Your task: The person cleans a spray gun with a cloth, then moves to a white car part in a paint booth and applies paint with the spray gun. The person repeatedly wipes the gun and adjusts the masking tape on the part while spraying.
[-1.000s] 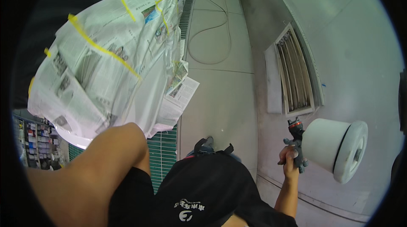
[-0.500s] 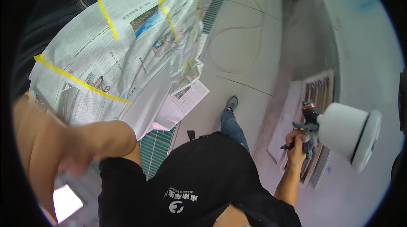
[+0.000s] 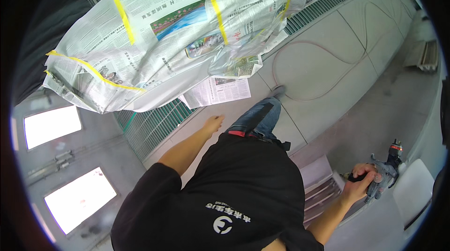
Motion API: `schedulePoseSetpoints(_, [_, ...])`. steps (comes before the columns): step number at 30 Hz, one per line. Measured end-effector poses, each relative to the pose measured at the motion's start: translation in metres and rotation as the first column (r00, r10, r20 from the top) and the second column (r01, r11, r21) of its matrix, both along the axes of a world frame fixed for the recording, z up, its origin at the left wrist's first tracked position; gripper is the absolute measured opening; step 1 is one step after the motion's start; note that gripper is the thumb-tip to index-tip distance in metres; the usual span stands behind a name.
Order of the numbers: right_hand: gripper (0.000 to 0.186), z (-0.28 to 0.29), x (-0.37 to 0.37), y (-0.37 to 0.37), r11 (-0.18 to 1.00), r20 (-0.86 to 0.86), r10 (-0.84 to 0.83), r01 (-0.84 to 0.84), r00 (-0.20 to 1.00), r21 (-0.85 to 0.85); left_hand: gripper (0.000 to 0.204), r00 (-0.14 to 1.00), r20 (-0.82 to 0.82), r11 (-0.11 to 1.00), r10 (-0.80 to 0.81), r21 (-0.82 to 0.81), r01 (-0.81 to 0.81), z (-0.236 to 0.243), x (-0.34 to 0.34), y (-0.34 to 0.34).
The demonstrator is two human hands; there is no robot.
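My right hand, at the lower right, is wrapped round the handle of a spray gun. The gun is grey with a dark, red-ringed head, and its white paint cup reaches toward the right edge. Beside my left thigh hangs my left hand, loosely curled, with nothing visible in it. Beyond that hand, newspaper masking sheets cover a long curved form, held down by strips of yellow tape. A loose newspaper flap hangs from their lower edge.
Green floor grating runs below the masked form. A thin hose loops across the tiled floor. Black sheeting lies at the upper left. Slatted panels stand near my right arm, and bright wall panels glow at the left.
My left hand has come down from the near left to beside my thigh. The spray gun in my right hand sits lower and farther right in view. The view has turned, showing more masked form.
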State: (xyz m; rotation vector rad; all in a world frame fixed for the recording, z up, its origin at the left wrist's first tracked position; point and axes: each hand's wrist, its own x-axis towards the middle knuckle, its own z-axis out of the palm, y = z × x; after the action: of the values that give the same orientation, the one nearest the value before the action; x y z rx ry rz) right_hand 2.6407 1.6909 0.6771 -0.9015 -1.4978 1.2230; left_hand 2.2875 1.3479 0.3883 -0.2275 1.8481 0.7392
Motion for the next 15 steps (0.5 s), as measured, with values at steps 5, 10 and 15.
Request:
schedulePoseSetpoints(5, [0.034, -0.005, -0.028, 0.123, 0.999, -0.030, 0.036, -0.036, 0.999, -0.017, 0.047, 0.984, -0.019, 0.978, -0.177, 0.109, 0.178, -0.006, 0.005, 0.182])
schedulePoseSetpoints(10, [0.035, -0.010, -0.029, 0.263, 0.995, 0.044, 0.088, -0.090, 0.995, 0.046, 0.063, 0.906, 0.394, 0.932, -0.154, 0.361, 0.001, -0.048, 0.000, 0.334])
schedulePoseSetpoints(15, [0.022, 0.013, -0.040, 0.393, 0.998, 0.037, -0.037, 0.039, 0.999, -0.059, 0.066, 0.807, 0.543, 0.956, -0.232, 0.281, 0.085, 0.004, -0.035, 0.465])
